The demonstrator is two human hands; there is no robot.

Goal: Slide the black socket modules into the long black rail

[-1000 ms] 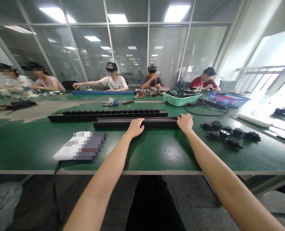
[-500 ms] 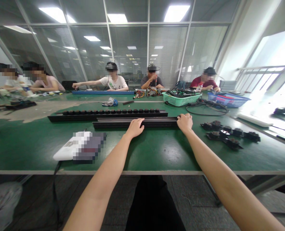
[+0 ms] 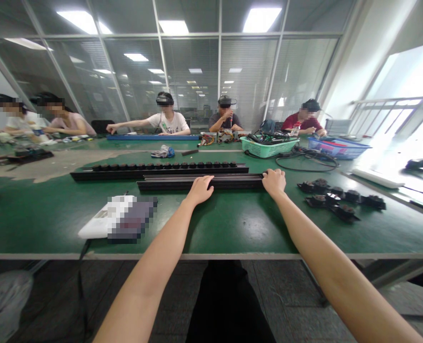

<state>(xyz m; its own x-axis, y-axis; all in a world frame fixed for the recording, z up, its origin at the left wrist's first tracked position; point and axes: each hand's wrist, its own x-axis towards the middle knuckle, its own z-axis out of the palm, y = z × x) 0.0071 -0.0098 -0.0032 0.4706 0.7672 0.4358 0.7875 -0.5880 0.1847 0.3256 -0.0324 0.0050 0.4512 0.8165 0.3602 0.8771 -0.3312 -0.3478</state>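
Note:
A long black rail (image 3: 172, 183) with open grooves along its top lies crosswise on the green table in front of me. My left hand (image 3: 200, 189) is closed over its middle, with the fingers across the top and the thumb at the front side. At the rail's right end, my right hand (image 3: 275, 182) is closed with bent fingers around a small black part, mostly hidden by the fingers. Just behind lies a second black rail (image 3: 125, 175), carrying a row of round black pieces. Several loose black pieces (image 3: 352, 195) of similar look lie to the right of my right hand.
A white device with a dark panel (image 3: 100, 221) lies front left, its cable hanging over the table edge. Farther back are a crumpled blue-grey cloth (image 3: 163, 151), a green basket of cables (image 3: 268, 146) and a blue basket (image 3: 340, 148). Several people sit across the table.

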